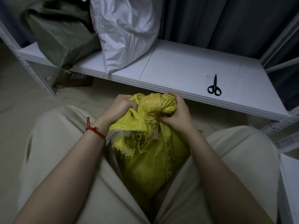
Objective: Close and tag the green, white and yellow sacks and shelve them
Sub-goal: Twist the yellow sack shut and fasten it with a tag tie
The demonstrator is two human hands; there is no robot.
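Observation:
A yellow woven sack (153, 159) stands between my knees, its frayed mouth gathered and twisted into a knot at the top. My left hand (120, 107) grips the left side of the bunched neck. My right hand (176, 113) grips the right side, fingers curled over the twisted fabric. On the white shelf (186, 73) behind it lie a green sack (61, 33) at the left and a white sack (126, 31) leaning beside it.
Black scissors (214, 86) lie on the shelf's right part. A brown cardboard box (72, 80) sits on the floor under the shelf. White uprights (34, 75) frame the shelving, and a dark curtain (218, 21) hangs behind it.

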